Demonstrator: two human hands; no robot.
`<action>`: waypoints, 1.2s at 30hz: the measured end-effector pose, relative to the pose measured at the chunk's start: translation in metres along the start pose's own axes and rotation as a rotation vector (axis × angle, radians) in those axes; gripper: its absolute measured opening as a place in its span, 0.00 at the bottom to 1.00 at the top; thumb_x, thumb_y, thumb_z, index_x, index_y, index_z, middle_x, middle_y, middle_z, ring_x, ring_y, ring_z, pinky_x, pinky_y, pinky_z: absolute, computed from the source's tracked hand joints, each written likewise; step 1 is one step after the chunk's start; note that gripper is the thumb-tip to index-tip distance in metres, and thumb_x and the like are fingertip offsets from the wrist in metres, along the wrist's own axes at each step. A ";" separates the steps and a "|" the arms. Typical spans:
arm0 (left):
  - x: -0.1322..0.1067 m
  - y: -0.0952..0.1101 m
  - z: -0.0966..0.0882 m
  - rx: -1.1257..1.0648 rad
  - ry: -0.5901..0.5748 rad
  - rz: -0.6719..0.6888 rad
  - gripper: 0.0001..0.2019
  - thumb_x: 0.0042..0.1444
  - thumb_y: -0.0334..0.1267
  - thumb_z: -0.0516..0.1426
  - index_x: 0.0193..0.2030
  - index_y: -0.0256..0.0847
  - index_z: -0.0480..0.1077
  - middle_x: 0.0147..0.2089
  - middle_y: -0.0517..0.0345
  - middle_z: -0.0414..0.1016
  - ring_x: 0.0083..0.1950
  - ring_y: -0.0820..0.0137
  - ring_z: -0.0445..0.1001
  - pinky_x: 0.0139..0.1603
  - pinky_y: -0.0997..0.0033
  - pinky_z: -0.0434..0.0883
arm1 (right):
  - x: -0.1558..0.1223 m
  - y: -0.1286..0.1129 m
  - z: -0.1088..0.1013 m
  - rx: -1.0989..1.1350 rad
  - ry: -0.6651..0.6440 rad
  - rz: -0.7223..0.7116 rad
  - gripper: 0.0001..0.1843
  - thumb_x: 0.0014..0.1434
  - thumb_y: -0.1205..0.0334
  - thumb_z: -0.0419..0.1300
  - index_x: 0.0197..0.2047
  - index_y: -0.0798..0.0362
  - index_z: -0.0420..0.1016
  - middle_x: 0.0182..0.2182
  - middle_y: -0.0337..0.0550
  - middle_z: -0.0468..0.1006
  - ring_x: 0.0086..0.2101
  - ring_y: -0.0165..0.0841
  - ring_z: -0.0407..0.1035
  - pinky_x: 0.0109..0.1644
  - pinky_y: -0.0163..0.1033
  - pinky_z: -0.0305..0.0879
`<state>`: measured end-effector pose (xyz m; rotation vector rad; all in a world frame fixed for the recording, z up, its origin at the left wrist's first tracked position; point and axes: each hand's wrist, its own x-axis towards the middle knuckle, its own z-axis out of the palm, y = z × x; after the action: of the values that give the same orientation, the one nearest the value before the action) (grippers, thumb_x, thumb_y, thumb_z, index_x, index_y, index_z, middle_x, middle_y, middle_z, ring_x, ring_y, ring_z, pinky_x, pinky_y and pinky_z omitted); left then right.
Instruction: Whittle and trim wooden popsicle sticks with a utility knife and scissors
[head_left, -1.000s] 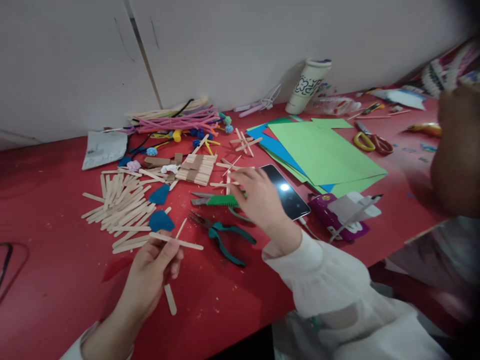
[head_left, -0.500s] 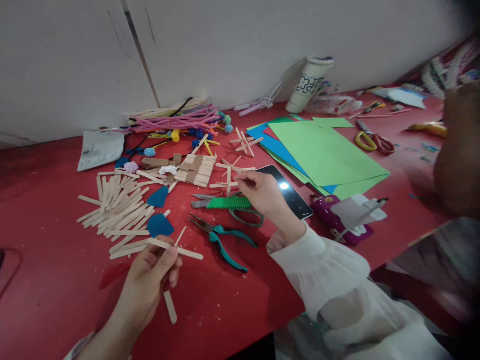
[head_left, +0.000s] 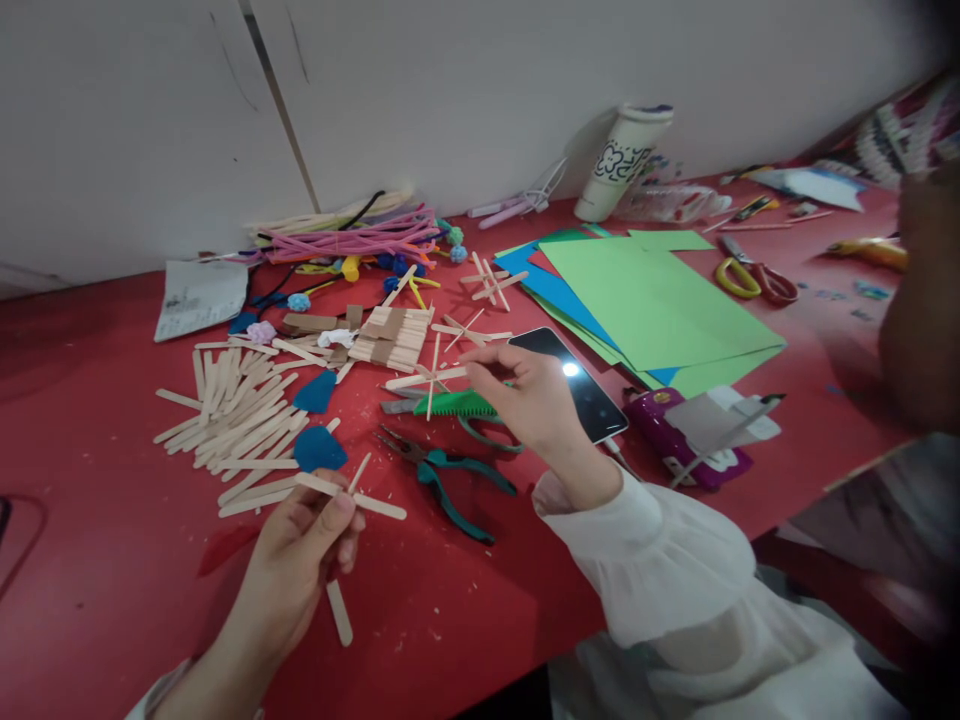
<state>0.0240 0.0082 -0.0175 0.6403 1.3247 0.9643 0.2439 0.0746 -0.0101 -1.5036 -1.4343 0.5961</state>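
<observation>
My left hand (head_left: 300, 550) is closed on a cross of thin wooden craft sticks (head_left: 375, 502), held just above the red table near its front. My right hand (head_left: 525, 395) pinches a second stick cross (head_left: 431, 378) by one arm and holds it lifted over the green-handled scissors (head_left: 457, 405). A pair of teal-handled pliers (head_left: 442, 470) lies between my two hands. To the left of them lies a loose pile of craft sticks (head_left: 240, 415) with two blue paper pieces (head_left: 319, 447) at its edge.
A phone (head_left: 581, 385) lies right of my right hand, beside stacked green and blue paper sheets (head_left: 652, 300). Pipe cleaners (head_left: 352, 240), a stick raft (head_left: 394, 335), a tumbler (head_left: 622, 160), yellow-red scissors (head_left: 750, 278) and a purple box (head_left: 675, 430) crowd the back and right.
My right hand has picked up a stick cross from the table beside the phone and lifted it towards the left. My left hand has held its cross nearly still.
</observation>
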 end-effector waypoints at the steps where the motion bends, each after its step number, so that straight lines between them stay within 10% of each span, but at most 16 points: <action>1: 0.000 0.000 0.000 -0.002 0.004 -0.001 0.25 0.33 0.49 0.69 0.31 0.41 0.61 0.18 0.69 0.68 0.15 0.82 0.61 0.16 0.83 0.59 | -0.001 -0.001 0.000 0.008 -0.008 -0.002 0.09 0.52 0.61 0.57 0.31 0.55 0.78 0.26 0.41 0.79 0.23 0.26 0.67 0.27 0.33 0.62; 13: 0.001 0.002 0.002 -0.007 0.026 -0.009 0.29 0.26 0.51 0.71 0.31 0.40 0.63 0.18 0.67 0.71 0.14 0.80 0.63 0.16 0.83 0.60 | -0.007 -0.006 0.001 0.152 -0.138 -0.159 0.07 0.54 0.65 0.58 0.36 0.52 0.76 0.32 0.40 0.80 0.32 0.29 0.72 0.36 0.35 0.67; 25: 0.002 -0.001 -0.004 0.001 -0.043 0.080 0.20 0.34 0.49 0.69 0.28 0.40 0.69 0.19 0.66 0.69 0.18 0.79 0.65 0.20 0.81 0.65 | -0.014 -0.010 0.007 0.295 -0.340 0.070 0.08 0.53 0.59 0.60 0.35 0.53 0.76 0.29 0.39 0.79 0.28 0.28 0.69 0.31 0.34 0.66; 36: -0.006 -0.003 -0.014 0.633 -0.082 0.956 0.07 0.47 0.31 0.63 0.32 0.49 0.76 0.47 0.55 0.64 0.49 0.64 0.69 0.48 0.66 0.72 | -0.028 -0.017 0.016 0.349 -0.376 0.040 0.05 0.52 0.65 0.58 0.32 0.53 0.75 0.29 0.39 0.80 0.29 0.30 0.74 0.34 0.36 0.70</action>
<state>0.0116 -0.0001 -0.0197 1.8876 1.2361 1.2268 0.2169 0.0508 -0.0096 -1.1850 -1.4848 1.1383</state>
